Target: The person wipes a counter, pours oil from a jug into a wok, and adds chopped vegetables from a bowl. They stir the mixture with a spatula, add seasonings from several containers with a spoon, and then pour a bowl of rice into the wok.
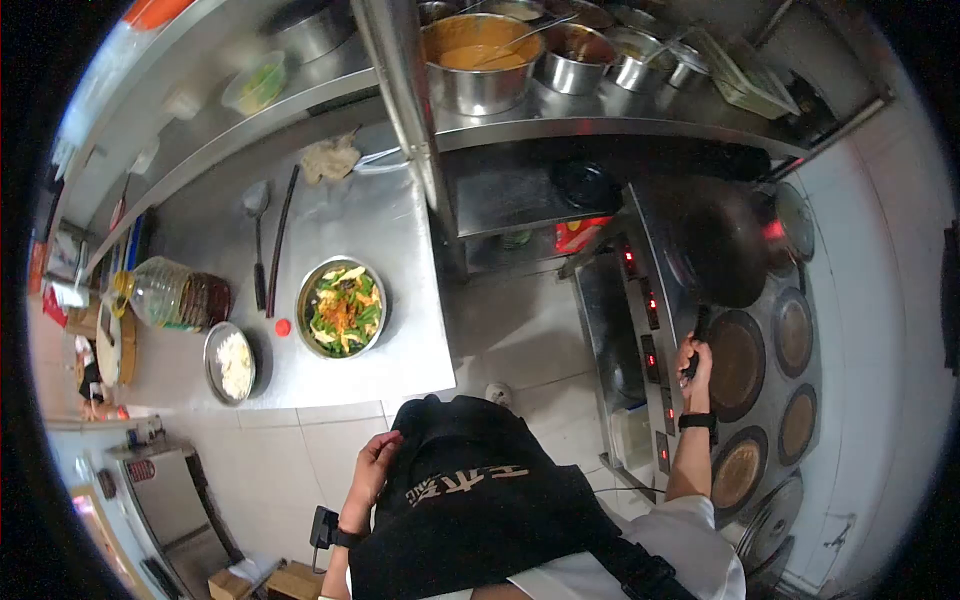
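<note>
Your right hand (693,362) is closed around the black handle of the dark round wok (722,240). The wok sits tilted over the far burner of the steel stove (640,330), near the top right of the view. Red indicator lights glow along the stove's front panel.

Your left hand (372,466) rests against the black apron (470,500) at your waist, fingers loosely curled; it holds nothing that can be seen. Both wrists carry dark bands.

Around the wok: four round dark burner plates (737,362) lie on the stove top just beside and nearer you than the wok. A small black dish (586,185) sits on the lower steel shelf to the wok's left.

Above that shelf, a large steel pot of orange sauce (478,62) stands with a ladle in it, and several smaller steel containers (580,58) stand in a row to its right.

Across the tiled floor gap, well apart from the stove, is the steel prep table (400,250). On it:
- a steel bowl of mixed green and orange vegetables (341,307);
- a small steel bowl of white pieces (229,362), near the table's left edge;
- a clear plastic oil jug lying on its side (165,292);
- a small red cap (283,326), between the two bowls;
- a steel ladle (257,235) and a dark long stick (281,238), side by side;
- a crumpled beige cloth (330,158) at the far end.
</note>
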Available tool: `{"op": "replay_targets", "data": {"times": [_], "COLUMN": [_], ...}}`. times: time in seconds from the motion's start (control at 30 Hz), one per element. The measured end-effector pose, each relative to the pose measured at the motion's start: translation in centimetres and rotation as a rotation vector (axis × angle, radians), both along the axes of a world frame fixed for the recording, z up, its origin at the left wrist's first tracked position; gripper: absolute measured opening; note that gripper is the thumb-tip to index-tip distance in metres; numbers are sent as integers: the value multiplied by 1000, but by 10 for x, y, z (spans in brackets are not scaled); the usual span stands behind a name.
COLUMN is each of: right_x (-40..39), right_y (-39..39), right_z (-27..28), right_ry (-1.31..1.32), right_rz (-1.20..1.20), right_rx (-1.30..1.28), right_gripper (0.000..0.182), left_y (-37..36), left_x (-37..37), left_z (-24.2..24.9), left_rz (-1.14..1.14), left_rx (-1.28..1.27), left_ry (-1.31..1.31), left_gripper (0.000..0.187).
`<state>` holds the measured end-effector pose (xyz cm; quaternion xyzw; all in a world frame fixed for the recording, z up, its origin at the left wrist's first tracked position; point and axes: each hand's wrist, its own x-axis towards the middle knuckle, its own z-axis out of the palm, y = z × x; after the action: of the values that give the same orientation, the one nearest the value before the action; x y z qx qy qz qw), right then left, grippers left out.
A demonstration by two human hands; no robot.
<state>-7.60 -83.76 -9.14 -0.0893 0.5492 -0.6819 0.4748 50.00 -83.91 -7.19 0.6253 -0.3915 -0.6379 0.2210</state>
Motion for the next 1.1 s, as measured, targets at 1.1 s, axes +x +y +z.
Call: {"op": "replay_targets", "data": {"times": [1.1], "right_x": [443], "right_y": [-155], "right_z": [-46], "right_ry": [-62], "right_rz": [809], "right_rx": [154], "right_gripper": [20], "left_y": [29], "left_x": [192], "left_z": [-19], "left_rz": [47], "left_rx": [-232], "left_ry": [132], "left_gripper": [28]}}
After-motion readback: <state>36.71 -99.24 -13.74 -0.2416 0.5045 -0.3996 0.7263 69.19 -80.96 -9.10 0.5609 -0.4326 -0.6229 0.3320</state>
